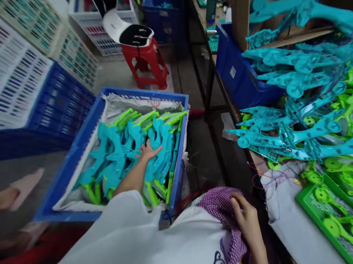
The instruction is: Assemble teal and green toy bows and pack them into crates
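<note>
My left hand [149, 151] reaches into a blue crate [68, 163] with its fingers spread over the teal plastic parts [112, 155], touching them and gripping none that I can see. These curved pieces stand packed in rows, with bright green plastic parts [151, 195] under and behind them. Pale sacking [113, 105] lines the crate. At my lap, my right hand [246, 217] rests with loosely extended fingers on purple checked cloth [214, 204]; nothing shows in it.
On the right, a bench holds stacked teal pieces [292, 134], green parts and a green tray [318, 198]. A blue bin [230, 75] stands beyond. White and blue crates [4, 79] rise at left. A red stool [147, 63] stands ahead; another person's foot [11, 196] is at lower left.
</note>
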`<state>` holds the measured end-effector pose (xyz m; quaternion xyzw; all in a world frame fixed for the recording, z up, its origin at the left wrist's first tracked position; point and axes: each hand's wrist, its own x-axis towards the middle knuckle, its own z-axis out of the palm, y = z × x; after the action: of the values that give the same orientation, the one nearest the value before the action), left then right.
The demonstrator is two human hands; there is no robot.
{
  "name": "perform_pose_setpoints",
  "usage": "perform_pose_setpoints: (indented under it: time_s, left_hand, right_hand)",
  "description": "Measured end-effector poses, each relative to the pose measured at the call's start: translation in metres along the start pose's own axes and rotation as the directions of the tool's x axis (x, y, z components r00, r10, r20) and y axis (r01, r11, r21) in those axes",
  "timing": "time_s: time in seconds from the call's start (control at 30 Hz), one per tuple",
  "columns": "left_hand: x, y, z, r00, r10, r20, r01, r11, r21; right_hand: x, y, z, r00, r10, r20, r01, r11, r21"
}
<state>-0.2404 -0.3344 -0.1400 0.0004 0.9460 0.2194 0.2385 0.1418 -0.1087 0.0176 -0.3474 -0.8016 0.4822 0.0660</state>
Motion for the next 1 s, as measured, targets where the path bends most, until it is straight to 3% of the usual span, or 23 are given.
perform_pose_setpoints:
  time_s: [0.07, 0.17, 0.23, 0.33, 0.53, 0.67, 0.83, 1.0]
  left_hand:
    - [-0.022, -0.022, 0.023, 0.993, -0.118, 0.007, 0.118, 0.993, 0.03]
    - [-0.059, -0.049, 0.057, 0.989, -0.144, 0.037, 0.14, 0.987, 0.08]
    - [-0.076, -0.058, 0.074, 0.992, -0.127, 0.024, 0.124, 0.986, 0.112]
    - [-0.082, -0.058, 0.088, 0.995, -0.095, 0.002, 0.094, 0.986, 0.136]
    - [-0.059, -0.045, 0.08, 0.995, -0.073, -0.07, 0.08, 0.991, 0.107]
    - [-0.045, -0.036, 0.086, 0.994, -0.094, -0.056, 0.098, 0.993, 0.072]
    - [-0.019, -0.026, 0.088, 0.992, -0.07, 0.102, 0.076, 0.996, -0.056]
    - [0.0, -0.032, 0.072, 0.941, 0.01, 0.339, 0.072, 0.97, -0.23]
  right_hand:
    - [-0.007, 0.011, -0.001, 0.997, 0.056, -0.059, -0.057, 0.998, -0.007]
    - [-0.015, 0.027, -0.001, 0.986, 0.122, -0.113, -0.122, 0.993, 0.011]
    - [-0.019, 0.034, 0.002, 0.986, 0.133, -0.102, -0.132, 0.991, 0.013]
    - [-0.02, 0.038, 0.005, 0.988, 0.125, -0.086, -0.126, 0.992, -0.008]
    - [-0.019, 0.043, 0.009, 0.988, 0.086, -0.127, -0.095, 0.993, -0.071]
    - [-0.019, 0.052, 0.013, 0.989, 0.073, -0.127, -0.083, 0.994, -0.075]
    - [-0.02, 0.057, 0.014, 0.989, 0.085, -0.121, -0.094, 0.993, -0.071]
    - [-0.022, 0.058, 0.012, 0.984, 0.115, -0.138, -0.125, 0.99, -0.068]
